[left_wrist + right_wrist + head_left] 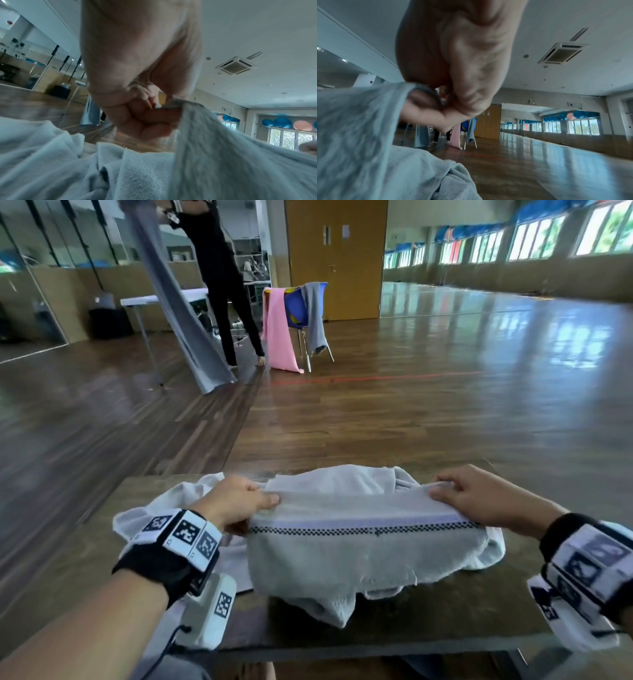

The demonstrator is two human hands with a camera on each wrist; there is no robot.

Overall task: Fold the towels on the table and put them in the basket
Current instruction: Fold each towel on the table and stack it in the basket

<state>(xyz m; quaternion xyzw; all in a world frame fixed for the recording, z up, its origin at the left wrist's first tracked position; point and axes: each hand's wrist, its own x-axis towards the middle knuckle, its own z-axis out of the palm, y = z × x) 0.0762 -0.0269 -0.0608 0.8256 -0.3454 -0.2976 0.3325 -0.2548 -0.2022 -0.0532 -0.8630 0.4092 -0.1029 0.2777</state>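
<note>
- At the far left of the room, a second person [219, 268] in dark clothes stands on the wooden floor [411, 412] and holds up a long grey cloth [178, 313].
- Just right of that person, a blue chair [298, 306] carries a pink towel [279, 333] and a grey one [315, 313] draped over it.
- Nearer, on the table [68, 570], the left hand [236, 501] pinches the left corner of the grey towel [359, 556] between thumb and curled fingers [154, 121].
- Between the hands, this towel is stretched taut, its checkered band facing up; its lower part hangs down onto the table, over a heap of white towels [329, 481].
- At the right, the right hand [486, 498] grasps the opposite corner, thumb and fingers [426, 111] clenched around the cloth.
- No basket can be made out in any view.
</note>
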